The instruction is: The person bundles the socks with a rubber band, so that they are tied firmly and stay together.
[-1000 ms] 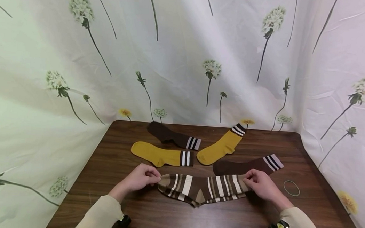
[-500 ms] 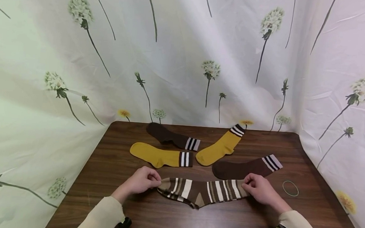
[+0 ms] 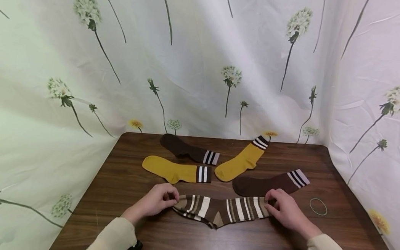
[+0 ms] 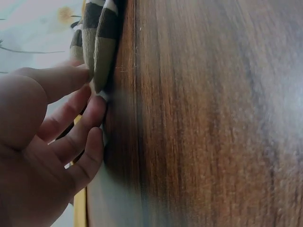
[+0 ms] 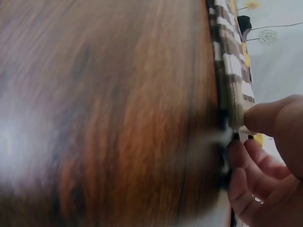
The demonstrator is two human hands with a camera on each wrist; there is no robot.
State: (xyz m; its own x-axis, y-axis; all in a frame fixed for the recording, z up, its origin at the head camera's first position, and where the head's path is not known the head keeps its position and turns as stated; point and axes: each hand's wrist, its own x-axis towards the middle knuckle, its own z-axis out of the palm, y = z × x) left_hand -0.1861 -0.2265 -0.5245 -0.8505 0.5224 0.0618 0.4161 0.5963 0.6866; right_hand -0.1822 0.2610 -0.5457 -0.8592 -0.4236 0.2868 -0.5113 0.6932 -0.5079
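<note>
Striped socks point(image 3: 219, 209), pinched by left hand point(image 3: 157, 200) and right hand point(image 3: 285, 208), clear both side edges of the table point(image 3: 223, 247).

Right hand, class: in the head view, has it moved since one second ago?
Yes, slightly: against the nearby brown sock, the right hand sits lower in frame.

1 dark wood-grain table point(image 3: 220, 246), rounded far corners, is being bordered on 3 sides by white dandelion-print cloth point(image 3: 197, 63); light is being reflected off the table.
</note>
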